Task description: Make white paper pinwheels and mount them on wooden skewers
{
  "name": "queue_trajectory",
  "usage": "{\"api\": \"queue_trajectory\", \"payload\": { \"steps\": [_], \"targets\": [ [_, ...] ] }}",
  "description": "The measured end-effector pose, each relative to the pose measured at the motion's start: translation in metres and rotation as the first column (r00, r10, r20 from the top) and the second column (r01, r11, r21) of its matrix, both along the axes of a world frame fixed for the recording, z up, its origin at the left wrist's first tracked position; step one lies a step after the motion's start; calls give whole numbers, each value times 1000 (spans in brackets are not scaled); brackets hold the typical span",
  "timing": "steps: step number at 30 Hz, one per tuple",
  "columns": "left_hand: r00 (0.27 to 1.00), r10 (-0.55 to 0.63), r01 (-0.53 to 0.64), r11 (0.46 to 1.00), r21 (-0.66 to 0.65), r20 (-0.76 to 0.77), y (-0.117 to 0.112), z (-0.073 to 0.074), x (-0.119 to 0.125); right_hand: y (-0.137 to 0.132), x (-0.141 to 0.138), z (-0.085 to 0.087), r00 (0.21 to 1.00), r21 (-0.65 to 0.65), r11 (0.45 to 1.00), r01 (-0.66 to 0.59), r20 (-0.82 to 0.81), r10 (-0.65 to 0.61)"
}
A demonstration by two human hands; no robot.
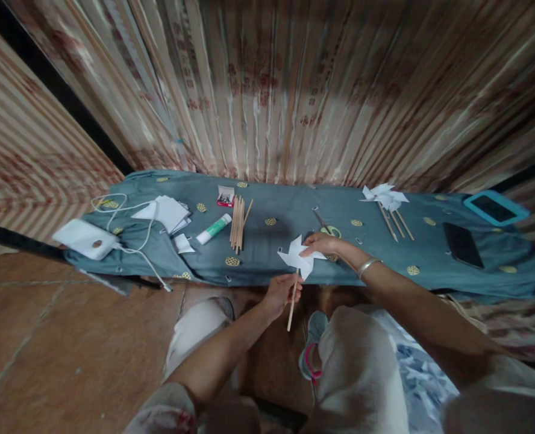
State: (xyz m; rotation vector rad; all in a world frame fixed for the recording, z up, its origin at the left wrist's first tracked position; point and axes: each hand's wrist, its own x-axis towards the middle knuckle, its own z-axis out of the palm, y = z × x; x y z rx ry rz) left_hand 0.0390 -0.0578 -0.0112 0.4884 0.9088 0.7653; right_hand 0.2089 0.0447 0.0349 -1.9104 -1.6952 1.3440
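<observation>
A white paper pinwheel (304, 265) on a wooden stick (291, 310) is held between my two hands at the table's front edge. My left hand (282, 293) is closed round the upper part of the stick, just under the paper. From the right, my right hand (322, 244) presses its fingers on the middle of the pinwheel, hiding part of the blades. Behind that hand lies a pair of scissors (333, 231) with pale green handles, partly covered by it.
On the blue-green cloth (290, 205) lie a bundle of sticks (237, 226), a glue stick (214, 229), a small red box (226, 196) and paper sheets (168, 212). Finished pinwheels (385, 196), a phone (463, 244), a blue-framed tablet (496, 206) and a white power bank (85, 239) with cable lie toward the ends.
</observation>
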Motion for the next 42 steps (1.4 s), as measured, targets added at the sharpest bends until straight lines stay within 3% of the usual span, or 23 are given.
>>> {"api": "queue_trajectory", "payload": {
  "steps": [4,9,16,21,23,33,42],
  "targets": [
    [1000,23,-23,1000,20,-3,3,8,-3,-12,2,5,963,-101,991,91,-244,-114],
    [998,63,-64,996,60,11,15,19,2,-25,8,7,838,-108,961,254,-471,-274],
    [993,108,-114,984,135,54,38,35,27,-36,6,3,665,-93,917,388,-661,-348],
    [989,129,-138,978,154,66,56,41,39,-38,1,3,412,-133,870,475,-840,-353],
    [989,134,-142,979,147,62,62,42,41,-36,-2,3,362,-151,870,470,-866,-346],
    [985,165,-170,958,230,40,78,38,43,-34,-14,-2,425,-128,867,482,-831,-359],
    [994,109,-110,981,161,15,80,29,47,-25,-18,-4,331,-191,833,520,-854,-402]
  ]
}}
